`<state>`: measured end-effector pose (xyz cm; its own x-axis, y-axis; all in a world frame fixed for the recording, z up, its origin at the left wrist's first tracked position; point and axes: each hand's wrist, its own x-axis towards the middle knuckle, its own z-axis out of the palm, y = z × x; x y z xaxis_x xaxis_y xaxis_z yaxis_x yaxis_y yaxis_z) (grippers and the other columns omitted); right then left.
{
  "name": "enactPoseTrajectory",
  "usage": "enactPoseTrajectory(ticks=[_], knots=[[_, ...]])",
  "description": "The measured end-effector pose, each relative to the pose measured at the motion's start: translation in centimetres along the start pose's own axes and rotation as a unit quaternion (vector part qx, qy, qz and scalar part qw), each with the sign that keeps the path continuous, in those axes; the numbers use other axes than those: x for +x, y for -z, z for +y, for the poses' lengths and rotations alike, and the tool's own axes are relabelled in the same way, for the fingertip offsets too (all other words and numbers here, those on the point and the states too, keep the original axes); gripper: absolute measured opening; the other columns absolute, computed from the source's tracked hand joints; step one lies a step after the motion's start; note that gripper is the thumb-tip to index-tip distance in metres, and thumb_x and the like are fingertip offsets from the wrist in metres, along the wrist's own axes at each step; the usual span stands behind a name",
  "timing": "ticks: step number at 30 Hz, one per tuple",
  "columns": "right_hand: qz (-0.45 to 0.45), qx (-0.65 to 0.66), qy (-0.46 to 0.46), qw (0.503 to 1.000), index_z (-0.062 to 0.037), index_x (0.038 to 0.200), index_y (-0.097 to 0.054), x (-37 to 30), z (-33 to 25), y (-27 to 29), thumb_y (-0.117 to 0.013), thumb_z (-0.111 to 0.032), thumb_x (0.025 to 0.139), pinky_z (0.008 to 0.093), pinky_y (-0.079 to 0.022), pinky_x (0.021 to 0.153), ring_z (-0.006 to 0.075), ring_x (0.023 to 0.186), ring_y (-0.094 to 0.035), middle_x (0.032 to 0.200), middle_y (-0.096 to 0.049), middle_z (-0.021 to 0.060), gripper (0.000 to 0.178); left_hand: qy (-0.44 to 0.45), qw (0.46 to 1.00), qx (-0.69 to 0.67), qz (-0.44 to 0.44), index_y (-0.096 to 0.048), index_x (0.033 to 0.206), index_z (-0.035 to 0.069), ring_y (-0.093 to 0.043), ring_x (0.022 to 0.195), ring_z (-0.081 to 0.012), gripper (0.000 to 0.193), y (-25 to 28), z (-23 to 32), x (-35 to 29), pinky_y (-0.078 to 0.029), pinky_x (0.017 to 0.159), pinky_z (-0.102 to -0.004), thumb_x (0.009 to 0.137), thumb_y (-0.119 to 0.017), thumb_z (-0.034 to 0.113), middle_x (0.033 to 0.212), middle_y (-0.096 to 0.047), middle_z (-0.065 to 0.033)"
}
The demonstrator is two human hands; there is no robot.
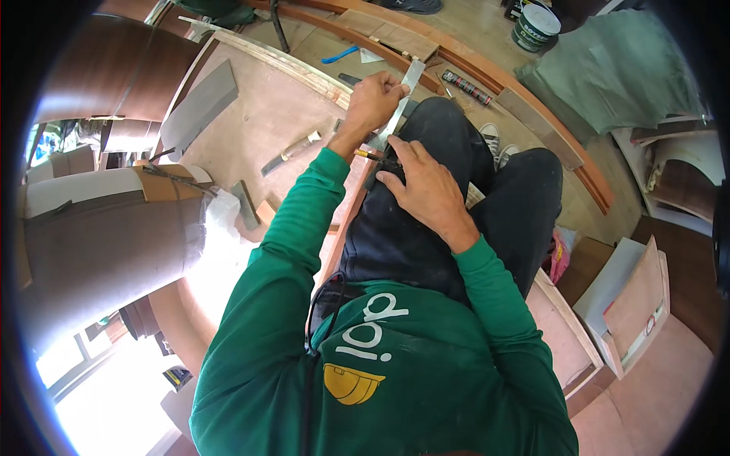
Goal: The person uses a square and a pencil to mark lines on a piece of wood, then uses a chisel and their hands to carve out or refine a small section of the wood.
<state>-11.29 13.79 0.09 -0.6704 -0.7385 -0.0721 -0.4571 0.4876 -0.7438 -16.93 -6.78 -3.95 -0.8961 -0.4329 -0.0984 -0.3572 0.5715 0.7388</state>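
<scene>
My left hand (372,105) is closed around the edge of a flat silvery strip (403,95), with thumb and fingertips pressed together at it. The strip slants from beyond my fingers back toward my dark-trousered thigh. Just nearer, my right hand (430,186) rests over the thigh, fingers partly stretched and thumb apart. Between its thumb and index finger sits a slim dark tool with a yellow tip (366,154), partly hidden by the hand. To the left, a putty knife or chisel with a pale handle (291,152) lies on a light wooden board (251,106).
A grey flat plate (201,106) lies on the board. Curved wooden strips (559,137) run along the floor beyond my knees, near a cartridge tube (467,87) and a white bucket (536,26). A large wrapped roll (106,216) stands left; wooden boxes (639,311) sit right.
</scene>
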Motion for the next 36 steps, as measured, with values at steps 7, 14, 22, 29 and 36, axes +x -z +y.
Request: enactPoseTrajectory(ticks=[7,14,22,29,36], knots=[[0.009,0.000,-0.007,1.000,-0.0069,0.149,-0.054,-0.1,0.0,0.0,-0.074,-0.036,0.099,0.0507,-0.059,0.090,0.0401,0.108,-0.071,0.122,-0.065,0.0168,0.062,0.004,1.000,-0.011,0.000,-0.077,0.101,0.005,-0.077,0.087,-0.0346,0.032,-0.2,-0.1,-0.1,-0.058,0.079,-0.0450,0.092,-0.079,0.036,0.090,-0.079,-0.0156],[0.008,0.007,0.012,1.000,-0.0031,0.147,-0.052,0.0,0.0,0.1,-0.071,-0.033,0.100,0.0523,-0.060,0.089,0.0452,0.104,-0.071,0.126,-0.064,0.0226,0.060,0.001,1.000,-0.023,0.009,-0.077,0.100,0.004,-0.077,0.085,-0.0349,0.032,-0.5,-0.6,0.1,-0.058,0.078,-0.0452,0.091,-0.079,0.036,0.089,-0.079,-0.0160],[0.006,0.018,0.006,1.000,-0.0027,0.147,-0.053,0.0,0.1,0.2,-0.071,-0.033,0.099,0.0521,-0.059,0.090,0.0443,0.105,-0.070,0.125,-0.064,0.0218,0.059,-0.003,1.000,-0.008,0.003,-0.078,0.101,0.004,-0.077,0.087,-0.0358,0.033,-0.9,-0.1,-0.2,-0.058,0.079,-0.0456,0.091,-0.079,0.036,0.090,-0.079,-0.0166],[0.025,0.049,0.006,0.998,-0.0039,0.146,-0.056,-0.1,0.2,0.4,-0.073,-0.032,0.098,0.0504,-0.058,0.090,0.0416,0.106,-0.070,0.120,-0.066,0.0191,0.058,-0.012,1.000,0.011,-0.005,-0.078,0.102,0.005,-0.076,0.087,-0.0360,0.033,-0.6,0.2,0.0,-0.057,0.079,-0.0454,0.091,-0.079,0.036,0.090,-0.079,-0.0169],[0.237,0.237,-0.028,0.942,0.0012,0.120,-0.073,1.1,3.5,0.5,-0.072,-0.033,0.102,0.0462,-0.056,0.084,0.0395,0.095,-0.073,0.095,-0.071,0.0206,0.039,0.006,1.000,0.000,-0.002,-0.078,0.102,0.003,-0.076,0.083,-0.0333,0.035,-1.0,0.1,0.3,-0.057,0.078,-0.0441,0.092,-0.079,0.036,0.088,-0.078,-0.0168]])
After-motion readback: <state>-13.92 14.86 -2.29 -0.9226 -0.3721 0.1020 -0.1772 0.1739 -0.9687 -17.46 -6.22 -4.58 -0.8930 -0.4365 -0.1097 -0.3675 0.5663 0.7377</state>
